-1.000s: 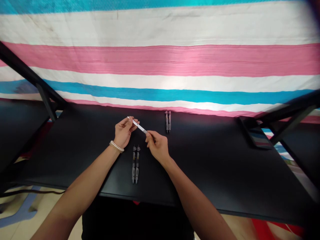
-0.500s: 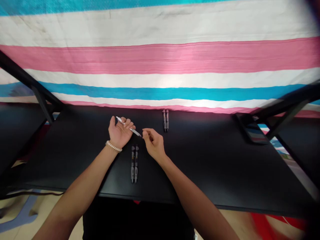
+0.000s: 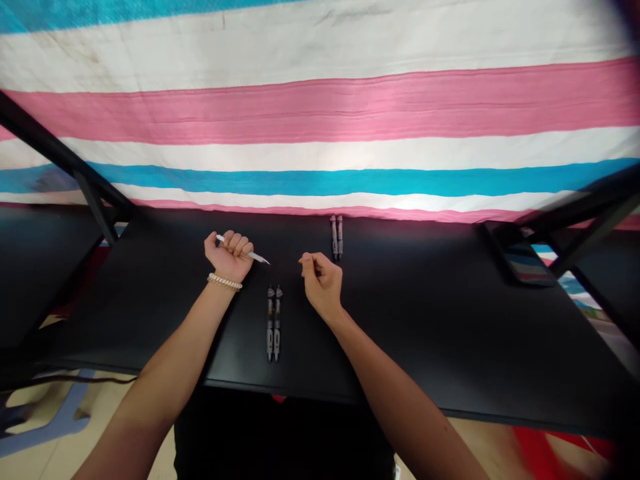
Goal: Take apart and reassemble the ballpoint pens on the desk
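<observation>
My left hand [image 3: 230, 257], palm up, has its fingers wrapped round a white pen [image 3: 258, 257], whose narrow end points right. To the right, my right hand [image 3: 323, 283] is closed in a pinch, apart from the pen; what its fingertips hold, if anything, is too small to name. Two grey and clear pens [image 3: 273, 327] lie side by side on the black table [image 3: 410, 320], between my forearms. Another pair of similar pens [image 3: 337, 239] lies farther back, just beyond my right hand.
A striped sheet [image 3: 320, 113] hangs along the table's back edge. A dark phone-like object [image 3: 520, 257] lies at the right by a black slanted frame bar [image 3: 595, 213]. Another black bar [image 3: 65, 153] slants at the left.
My left fingers have curled shut round the white pen. My right hand has moved right, away from the pen's end, and the gap between my hands has widened. The view has shifted slightly.
</observation>
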`<state>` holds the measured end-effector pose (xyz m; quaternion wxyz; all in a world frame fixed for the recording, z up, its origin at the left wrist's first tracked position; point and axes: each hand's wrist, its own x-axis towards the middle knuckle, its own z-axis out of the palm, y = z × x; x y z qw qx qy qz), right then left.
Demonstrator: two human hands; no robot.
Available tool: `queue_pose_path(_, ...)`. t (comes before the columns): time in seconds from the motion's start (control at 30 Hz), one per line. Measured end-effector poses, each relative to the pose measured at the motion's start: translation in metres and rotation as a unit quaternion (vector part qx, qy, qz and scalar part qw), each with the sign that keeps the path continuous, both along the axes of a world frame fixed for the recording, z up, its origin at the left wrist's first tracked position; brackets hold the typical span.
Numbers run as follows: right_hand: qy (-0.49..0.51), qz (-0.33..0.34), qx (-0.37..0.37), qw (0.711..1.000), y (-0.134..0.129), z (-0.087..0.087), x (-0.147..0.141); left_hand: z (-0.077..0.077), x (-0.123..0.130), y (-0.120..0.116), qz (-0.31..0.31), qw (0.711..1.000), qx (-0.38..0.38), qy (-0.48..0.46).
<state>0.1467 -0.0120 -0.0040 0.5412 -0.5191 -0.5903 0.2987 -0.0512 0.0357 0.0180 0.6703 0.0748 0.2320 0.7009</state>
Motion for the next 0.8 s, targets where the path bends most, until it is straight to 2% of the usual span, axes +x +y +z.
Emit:
queue_pose_path(0.27,-0.021,-0.005,-0.013,1.000,-0.001,0.002,0.001,-0.002,-0.001,0.001,0.002,0.998,0.007,0.062)
queue_pose_path(0.5,-0.027,-0.001,0.000,1.000,-0.002,0.001,0.000,-0.003,-0.001,0.000,-0.012,0.999,0.010,0.043)
queue_pose_path(0.6,-0.047,-0.001,0.016,0.999,-0.003,0.003,-0.001,0.001,0.005,-0.003,-0.038,0.999,0.012,0.037)
queue_pose_path(0.7,-0.099,0.037,0.055,0.993,-0.006,0.004,-0.003,0.005,0.015,-0.007,-0.078,0.996,0.013,0.050)
queue_pose_path(0.8,-0.156,0.113,0.089,0.977,-0.010,0.003,-0.006,0.010,0.025,-0.011,-0.124,0.990,0.010,0.070)
